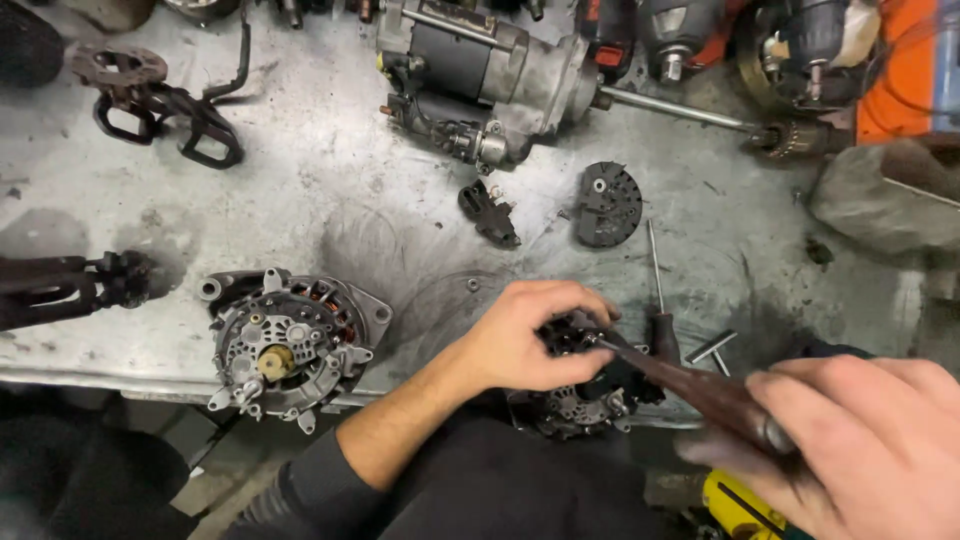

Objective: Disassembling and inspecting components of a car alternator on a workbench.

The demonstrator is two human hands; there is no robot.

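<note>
Nearest the camera, the right hand (860,440) is curled tight around the dark wooden handle of a screwdriver (690,385). The tool's long axis runs from lower right up to upper left, and its tip points into a black alternator part (590,390) at the workbench's near edge. The left hand (530,335) lies over that part from the left, fingers bent and pressed down on its top, thumb low against its side, so it is gripped where it sits partly overhanging the edge.

Just beside the part on the right lies a second, thin screwdriver (655,290), its shaft pointing away toward the far edge, and next to it a small bolt (710,347). Along the same near edge, well to the left, a silver alternator (290,340) rests with its brass-coloured centre facing up.

Further in, near the middle of the grey workbench (300,190), are a small black brush holder (488,212) and a round black rectifier plate (607,205). At the far edge lies a starter motor (480,80), and toward the far left corner a dark bracket (160,105).
</note>
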